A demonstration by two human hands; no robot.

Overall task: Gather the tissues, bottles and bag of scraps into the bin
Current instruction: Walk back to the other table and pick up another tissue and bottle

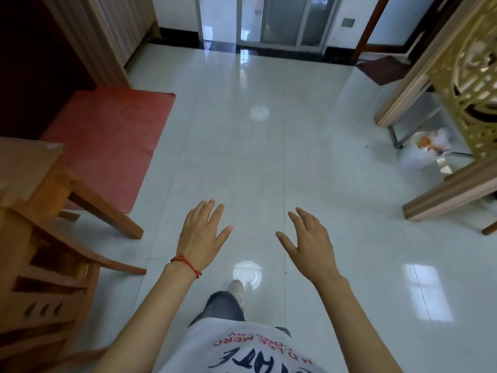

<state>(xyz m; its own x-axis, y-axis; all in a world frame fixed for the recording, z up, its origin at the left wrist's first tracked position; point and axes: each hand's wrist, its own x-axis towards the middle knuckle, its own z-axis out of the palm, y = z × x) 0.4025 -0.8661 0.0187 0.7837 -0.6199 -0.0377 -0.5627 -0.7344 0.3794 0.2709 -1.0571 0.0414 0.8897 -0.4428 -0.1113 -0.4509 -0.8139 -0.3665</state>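
Note:
A white bin (414, 157) lined with a pale plastic bag stands on the floor at the right, partly under a wooden table frame, with orange and white rubbish showing at its top. My left hand (201, 235), with a red string at the wrist, is held out over the floor, fingers spread, palm down, holding nothing. My right hand (309, 243) is out beside it, also spread and empty. Both hands are far from the bin. No loose tissues or bottles are in view.
A wooden chair (53, 238) stands close at my left, with a red mat (107, 135) beyond it. A gilded carved screen (473, 84) and wooden frames (451, 195) fill the right. Glossy white floor tiles (255, 162) run ahead to a glass door (269, 20).

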